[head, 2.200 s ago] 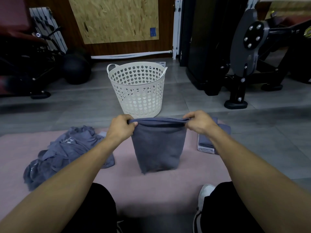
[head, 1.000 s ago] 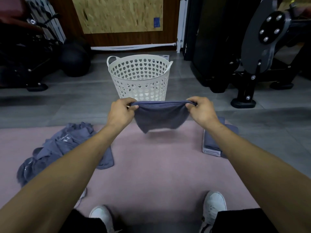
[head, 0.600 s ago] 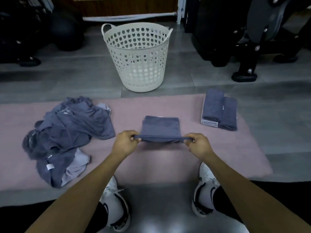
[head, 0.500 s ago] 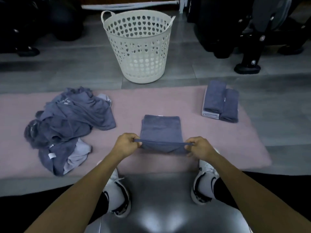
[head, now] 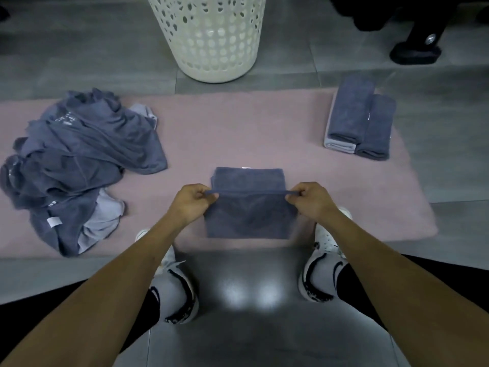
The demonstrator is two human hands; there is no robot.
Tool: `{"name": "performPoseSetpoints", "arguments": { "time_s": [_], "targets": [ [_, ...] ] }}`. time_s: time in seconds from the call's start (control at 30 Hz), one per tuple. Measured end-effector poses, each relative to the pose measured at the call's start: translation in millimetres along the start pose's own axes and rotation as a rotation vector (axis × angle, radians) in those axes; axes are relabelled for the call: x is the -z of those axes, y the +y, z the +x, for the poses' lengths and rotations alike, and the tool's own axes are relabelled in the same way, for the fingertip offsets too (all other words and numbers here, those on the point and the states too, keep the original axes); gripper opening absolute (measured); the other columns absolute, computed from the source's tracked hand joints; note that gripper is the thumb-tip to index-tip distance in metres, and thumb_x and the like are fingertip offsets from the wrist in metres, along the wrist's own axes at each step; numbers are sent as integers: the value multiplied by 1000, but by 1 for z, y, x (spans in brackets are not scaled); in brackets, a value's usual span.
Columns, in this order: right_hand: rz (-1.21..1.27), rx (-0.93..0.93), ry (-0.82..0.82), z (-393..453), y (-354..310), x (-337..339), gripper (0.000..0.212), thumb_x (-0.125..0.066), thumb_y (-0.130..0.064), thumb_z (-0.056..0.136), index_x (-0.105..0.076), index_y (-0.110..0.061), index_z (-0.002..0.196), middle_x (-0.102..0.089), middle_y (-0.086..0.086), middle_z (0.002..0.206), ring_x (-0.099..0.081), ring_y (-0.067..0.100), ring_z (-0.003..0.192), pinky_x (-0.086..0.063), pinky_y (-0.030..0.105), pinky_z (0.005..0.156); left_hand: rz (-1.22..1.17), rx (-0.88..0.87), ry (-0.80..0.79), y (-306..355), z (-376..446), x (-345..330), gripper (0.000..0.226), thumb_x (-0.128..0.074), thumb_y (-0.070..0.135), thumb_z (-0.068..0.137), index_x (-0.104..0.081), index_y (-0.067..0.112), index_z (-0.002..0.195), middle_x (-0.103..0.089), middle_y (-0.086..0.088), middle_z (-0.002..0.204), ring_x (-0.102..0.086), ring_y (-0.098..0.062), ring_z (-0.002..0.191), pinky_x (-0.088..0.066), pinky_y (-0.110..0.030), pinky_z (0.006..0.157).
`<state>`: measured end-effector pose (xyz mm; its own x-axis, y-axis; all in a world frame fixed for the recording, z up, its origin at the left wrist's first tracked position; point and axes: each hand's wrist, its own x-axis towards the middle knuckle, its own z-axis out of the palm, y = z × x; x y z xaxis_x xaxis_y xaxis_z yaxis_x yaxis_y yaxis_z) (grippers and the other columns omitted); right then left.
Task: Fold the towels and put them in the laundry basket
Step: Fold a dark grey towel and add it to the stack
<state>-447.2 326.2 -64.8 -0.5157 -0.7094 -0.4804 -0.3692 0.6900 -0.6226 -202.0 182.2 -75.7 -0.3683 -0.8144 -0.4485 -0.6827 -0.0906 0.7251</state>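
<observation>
Both hands — left hand [head: 191,203], right hand [head: 311,201] — pinch the blue-grey terry towel [head: 248,205] at frame centre, half-folded. Folded towels [head: 360,120] wait upper right; crumpled pile [head: 79,157] left unfolded — white perforated plastic basket [head: 211,38] not yet loaded.

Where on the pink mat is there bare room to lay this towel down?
Bare mat lies between the crumpled pile and the folded stack, below the basket. The left end is crowded. Both hands hold the towel.

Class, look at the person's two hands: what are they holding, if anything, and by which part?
Both hold one towel: the left hand and right hand each pinch a corner of its lifted edge, while the far part lies on the mat.
</observation>
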Motion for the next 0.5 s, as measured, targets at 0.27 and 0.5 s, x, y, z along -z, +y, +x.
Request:
{"name": "performPoseSetpoints", "arguments": {
  "time_s": [0.27, 0.5],
  "targets": [
    [-61, -25, 127, 112, 2, -29, 17, -65, -30, 90, -62, -16, 81, -64, 3, 82, -56, 16, 76, -38, 19, 67, 101, 21, 137, -12, 109, -37, 18, -57, 27, 96, -61, 11, 91, -61, -3, 84, -53, -19, 77, -40, -26, 70],
    [-101, -8, 147, 167, 24, -55, 28, -60, -35, 92, -63, -8, 85, -66, 6, 82, -61, 24, 77, -53, 35, 71, 126, -16, 262, -38, 149, -68, 24, -44, 30, 101, -56, 12, 112, -64, -4, 93, -56, -23, 83, -34, -24, 69]
  ]
}}
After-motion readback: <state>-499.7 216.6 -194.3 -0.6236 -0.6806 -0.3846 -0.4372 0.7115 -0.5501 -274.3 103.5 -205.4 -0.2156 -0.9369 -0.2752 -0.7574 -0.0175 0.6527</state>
